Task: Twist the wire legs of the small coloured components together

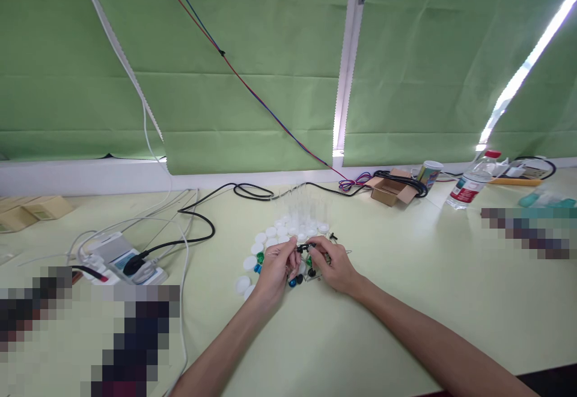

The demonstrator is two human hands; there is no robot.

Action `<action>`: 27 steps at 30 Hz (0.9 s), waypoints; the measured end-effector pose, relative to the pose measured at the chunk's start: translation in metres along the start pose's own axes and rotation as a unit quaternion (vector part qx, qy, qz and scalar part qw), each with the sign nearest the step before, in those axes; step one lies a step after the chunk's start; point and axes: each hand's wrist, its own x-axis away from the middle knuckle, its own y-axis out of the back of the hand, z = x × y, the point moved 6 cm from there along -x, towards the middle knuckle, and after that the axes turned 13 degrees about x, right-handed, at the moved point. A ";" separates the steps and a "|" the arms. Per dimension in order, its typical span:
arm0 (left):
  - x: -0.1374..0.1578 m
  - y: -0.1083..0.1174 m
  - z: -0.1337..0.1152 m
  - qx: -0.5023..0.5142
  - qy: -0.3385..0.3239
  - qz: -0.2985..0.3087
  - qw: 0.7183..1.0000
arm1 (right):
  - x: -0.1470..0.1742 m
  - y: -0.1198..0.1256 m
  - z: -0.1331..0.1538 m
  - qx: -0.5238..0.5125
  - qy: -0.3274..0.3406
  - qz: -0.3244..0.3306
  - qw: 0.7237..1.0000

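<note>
My left hand (277, 264) and my right hand (332, 264) meet over the middle of the table, fingers closed in a pinch. Between the fingertips of both is a small black part (303, 248), too small for its kind to show. Thin clear or wire-like strands (274, 252) lie across my left fingers. Below and around the hands are small pieces: a blue one (293, 282), a black one (312, 272) and a green one (260, 257). Several round white caps (270, 232) spread left of and behind the hands. Clear upright tubes (302, 204) stand behind them.
A white power strip (135, 264) with plugs and cables sits at the left. Black cable (214, 228) runs along the back. An open cardboard box (392, 192), a printed can (430, 173) and a red-capped bottle (471, 183) stand at the back right. Yellowish boxes (45, 207) lie far left.
</note>
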 end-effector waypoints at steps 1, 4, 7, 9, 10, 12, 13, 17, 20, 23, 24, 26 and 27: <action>0.000 0.000 0.000 -0.003 0.001 0.001 1.000 | 0.000 0.000 0.000 0.000 -0.001 -0.001 1.000; 0.000 0.000 0.001 -0.011 0.004 0.005 1.000 | -0.001 0.001 0.000 0.006 -0.001 -0.005 1.000; 0.001 -0.001 0.001 -0.017 0.004 0.009 1.000 | -0.002 0.002 0.003 0.013 0.006 -0.007 1.000; 0.002 -0.002 0.001 -0.023 0.004 0.012 1.000 | -0.002 0.003 0.004 0.019 0.014 -0.009 1.000; 0.002 -0.002 0.001 -0.026 0.005 0.013 1.000 | -0.002 0.004 0.005 0.023 0.016 -0.012 1.000; 0.002 -0.003 0.001 -0.031 0.008 0.014 0.999 | -0.002 0.004 0.004 0.030 0.017 -0.017 0.999; 0.002 -0.003 0.001 -0.033 0.009 0.015 0.999 | -0.002 0.005 0.004 0.033 0.016 -0.020 0.999; 0.002 -0.004 0.001 -0.040 0.013 0.019 0.999 | -0.003 0.004 0.002 0.039 0.013 -0.022 0.999; 0.003 -0.004 0.002 -0.040 0.014 0.019 0.999 | -0.003 0.004 0.002 0.047 0.016 -0.028 0.998; 0.003 -0.004 0.001 -0.043 0.012 0.018 0.999 | -0.004 0.004 0.003 0.052 0.012 -0.032 0.998; 0.003 -0.004 0.001 -0.043 0.011 0.018 0.999 | -0.004 0.004 0.003 0.052 0.011 -0.032 0.998; 0.003 -0.005 0.001 -0.044 0.010 0.017 0.999 | -0.004 0.004 0.003 0.051 0.010 -0.032 0.998; 0.003 -0.004 0.001 -0.043 0.011 0.016 0.999 | -0.004 0.004 0.003 0.051 0.010 -0.032 0.998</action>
